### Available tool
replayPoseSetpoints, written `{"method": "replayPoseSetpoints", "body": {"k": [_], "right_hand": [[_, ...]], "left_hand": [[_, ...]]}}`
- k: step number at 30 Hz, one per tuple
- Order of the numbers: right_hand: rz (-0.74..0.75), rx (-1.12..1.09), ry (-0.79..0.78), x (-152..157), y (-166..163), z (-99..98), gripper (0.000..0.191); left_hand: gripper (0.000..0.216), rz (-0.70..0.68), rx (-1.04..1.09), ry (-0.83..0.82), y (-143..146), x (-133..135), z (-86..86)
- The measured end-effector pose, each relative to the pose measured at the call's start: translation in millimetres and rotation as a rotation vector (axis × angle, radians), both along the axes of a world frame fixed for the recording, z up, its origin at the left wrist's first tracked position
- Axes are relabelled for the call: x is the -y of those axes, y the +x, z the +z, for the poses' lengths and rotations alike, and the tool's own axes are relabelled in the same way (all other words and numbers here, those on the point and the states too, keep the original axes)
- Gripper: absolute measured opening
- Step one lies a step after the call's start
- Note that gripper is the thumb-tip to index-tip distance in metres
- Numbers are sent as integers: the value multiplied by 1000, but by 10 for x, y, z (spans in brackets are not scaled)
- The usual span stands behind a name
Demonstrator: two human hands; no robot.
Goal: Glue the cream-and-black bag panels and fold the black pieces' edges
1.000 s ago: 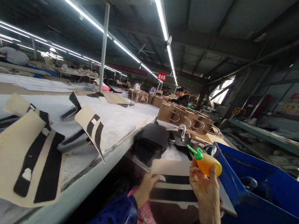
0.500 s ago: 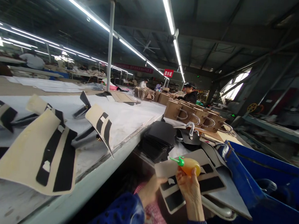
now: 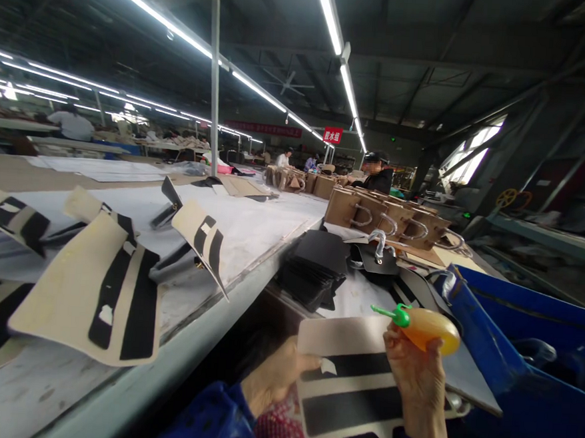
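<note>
My left hand (image 3: 274, 378) grips the left edge of a beige panel with black stripes (image 3: 351, 376), holding it in front of me at lap height. My right hand (image 3: 414, 378) is closed round an orange squeeze bottle (image 3: 430, 329) with a green nozzle that points left over the panel's upper edge. Blue dotted sleeves cover both my forearms. A stack of black pieces (image 3: 314, 267) lies just beyond the panel.
A long white worktable (image 3: 251, 236) at left carries several more striped panels (image 3: 97, 292). A blue bin (image 3: 517, 368) stands at right. Tan bags with handles (image 3: 387, 219) line up behind the stack. People work further back, one beyond the bags.
The panel has swung from tilted to nearly level and come closer. My right hand with the bottle has moved right and a little down. The view has shifted slightly.
</note>
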State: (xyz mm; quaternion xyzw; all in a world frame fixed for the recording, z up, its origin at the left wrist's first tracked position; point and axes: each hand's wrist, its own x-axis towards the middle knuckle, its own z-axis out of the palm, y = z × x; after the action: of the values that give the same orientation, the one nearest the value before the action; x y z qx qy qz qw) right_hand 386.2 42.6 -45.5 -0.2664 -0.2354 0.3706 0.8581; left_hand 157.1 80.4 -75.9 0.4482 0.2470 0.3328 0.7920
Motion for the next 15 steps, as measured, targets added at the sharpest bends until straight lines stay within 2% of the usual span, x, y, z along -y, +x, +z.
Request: {"method": "replayPoseSetpoints", "body": {"k": [6, 11, 13, 15], "right_hand": [[-53, 104, 2, 193, -393, -37, 78], [-67, 343, -72, 468, -739, 59, 95], [-96, 405, -91, 543, -810, 79, 91], [-71, 379, -89, 590, -823, 58, 86]], "left_hand": [[9, 88, 12, -17, -16, 210, 201], [19, 138, 67, -37, -31, 320, 375], [22, 146, 83, -35, -49, 356, 418], [26, 164, 102, -29, -65, 384, 459]]}}
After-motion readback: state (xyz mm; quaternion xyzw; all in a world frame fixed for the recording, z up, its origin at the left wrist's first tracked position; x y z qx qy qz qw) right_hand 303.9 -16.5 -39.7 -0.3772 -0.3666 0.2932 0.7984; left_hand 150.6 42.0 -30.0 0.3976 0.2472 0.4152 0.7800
